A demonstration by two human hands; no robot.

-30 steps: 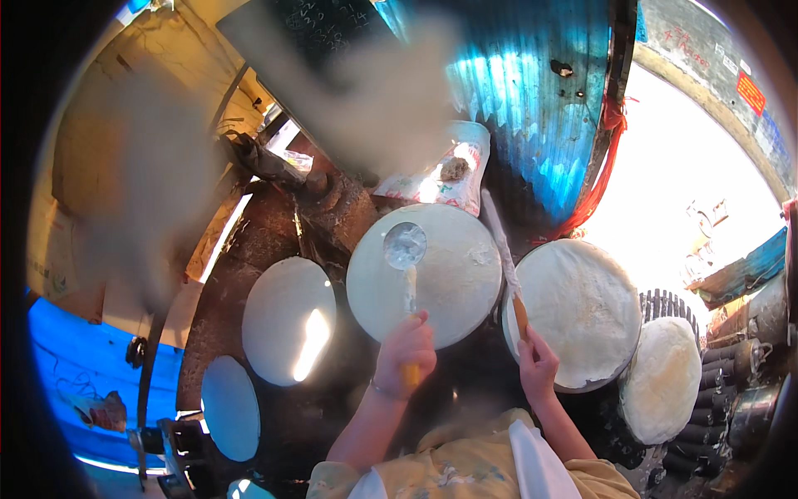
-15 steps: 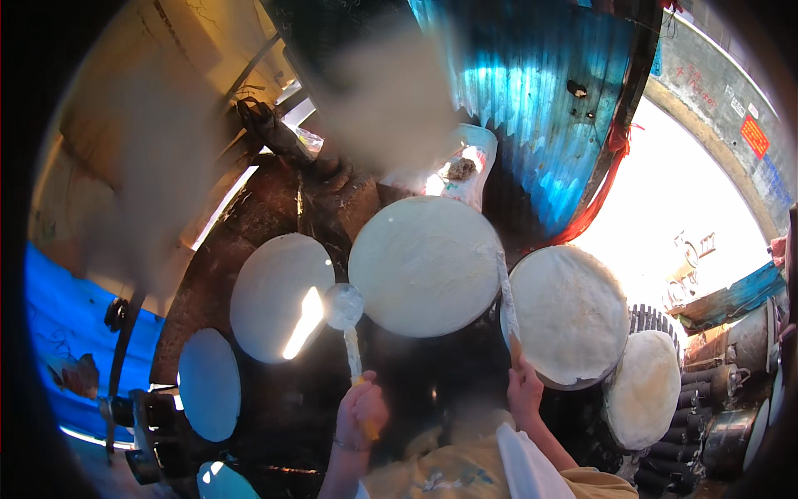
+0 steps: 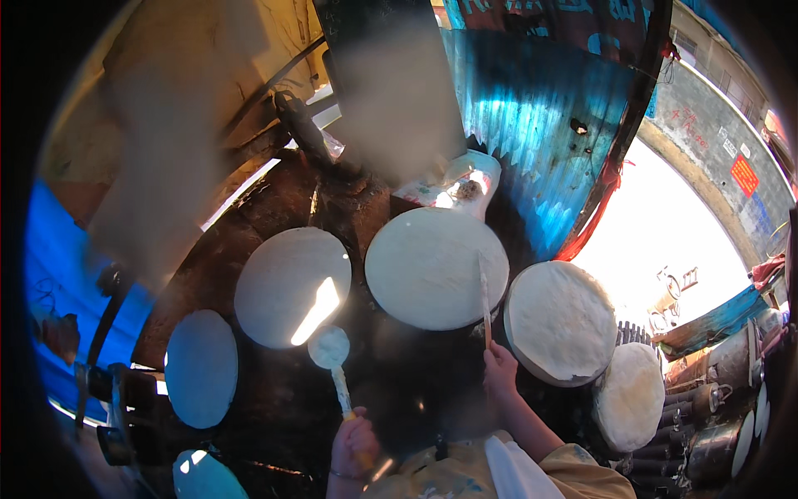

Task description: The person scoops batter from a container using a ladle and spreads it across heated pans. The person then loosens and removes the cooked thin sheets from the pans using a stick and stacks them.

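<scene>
My left hand [image 3: 356, 442] is closed around the yellow handle of a ladle [image 3: 330, 347]. White coating covers its round bowl and shaft. The bowl is at the lower edge of a round, white-covered disc [image 3: 291, 274], possibly a griddle with batter. In my right hand [image 3: 500, 371] is the handle of a long, narrow spatula [image 3: 485, 291], smeared white. Its blade reaches over the right part of the middle white disc [image 3: 428, 266]; whether it touches the surface I cannot tell. To the right lies another disc with a pale layer [image 3: 561, 323].
More round discs curve around me: two bluish-white ones [image 3: 202, 368] at left and a browned one [image 3: 629, 397] at right. Behind the middle disc sits a plastic bag [image 3: 475, 179]. Blue corrugated sheeting [image 3: 532, 125] stands beyond. Steam blurs parts of the view.
The ladle has moved down, away from the middle disc's left edge. The spatula has shifted from the gap between the middle and right discs onto the middle disc. The view has moved slightly.
</scene>
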